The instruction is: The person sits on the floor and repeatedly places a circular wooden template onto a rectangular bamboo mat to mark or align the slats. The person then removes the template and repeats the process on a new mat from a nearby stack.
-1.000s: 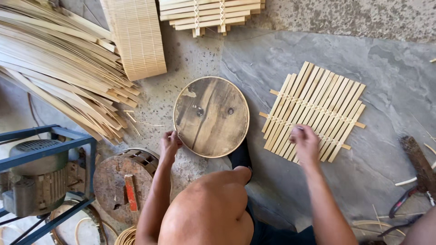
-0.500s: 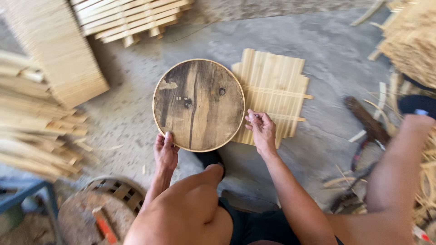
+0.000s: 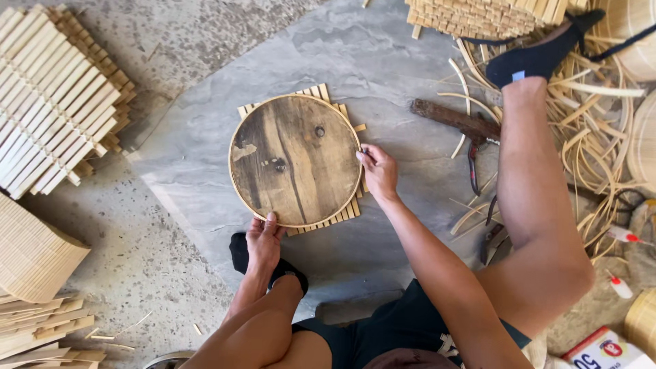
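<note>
A round, dark, weathered wooden disc (image 3: 295,160) lies flat on a square mat of bamboo slats (image 3: 335,220), covering most of it. Only the mat's corners and edges stick out around the disc. My left hand (image 3: 263,239) grips the disc's near rim with fingertips on its top. At the disc's right rim, my right hand (image 3: 377,171) pinches a thin dark stick, its tip against the edge. Both rest on a smooth grey floor slab (image 3: 383,61).
Stacks of slat mats lie at the left (image 3: 58,102) and at the top (image 3: 478,17). A rusty blade (image 3: 454,119), cutters (image 3: 490,239) and loose bamboo strips (image 3: 591,157) lie to the right, beside my outstretched leg (image 3: 536,178). A small box (image 3: 601,352) sits bottom right.
The disc has shifted from beside the slat mat to on top of it. My right hand left the mat and now sits at the disc's right rim. The view swung right.
</note>
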